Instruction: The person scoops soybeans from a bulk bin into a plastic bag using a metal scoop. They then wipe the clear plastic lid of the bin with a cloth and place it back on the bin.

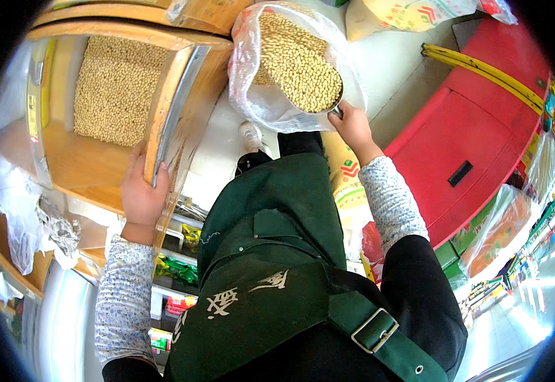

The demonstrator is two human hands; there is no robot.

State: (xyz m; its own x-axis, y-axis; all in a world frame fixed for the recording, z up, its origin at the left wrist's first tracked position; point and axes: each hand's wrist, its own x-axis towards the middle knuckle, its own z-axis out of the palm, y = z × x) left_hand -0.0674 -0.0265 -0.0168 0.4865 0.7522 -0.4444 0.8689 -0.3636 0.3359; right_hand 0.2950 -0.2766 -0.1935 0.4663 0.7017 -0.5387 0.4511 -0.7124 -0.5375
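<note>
My right hand (pixel 352 129) grips the handle of a metal scoop (pixel 338 98) heaped with soybeans (pixel 303 71). The scoop is over the mouth of a clear plastic sack (pixel 253 102), where more soybeans show behind it. On the left, my left hand (pixel 144 187) holds the front edge of a wooden bin (pixel 96 172), thumb on the outer side and fingers over the inner side. A bed of soybeans (pixel 117 90) lies at the bin's far end, and its wooden floor shows bare nearer to me.
A red counter (pixel 473 143) with a yellow strip (pixel 482 76) runs along the right. Filled sacks stand at the top right (pixel 392 19) and beside my leg (pixel 346 167). Crumpled plastic bags (pixel 24 210) hang at the left. Shelves with packaged goods (pixel 179 270) are below the bin.
</note>
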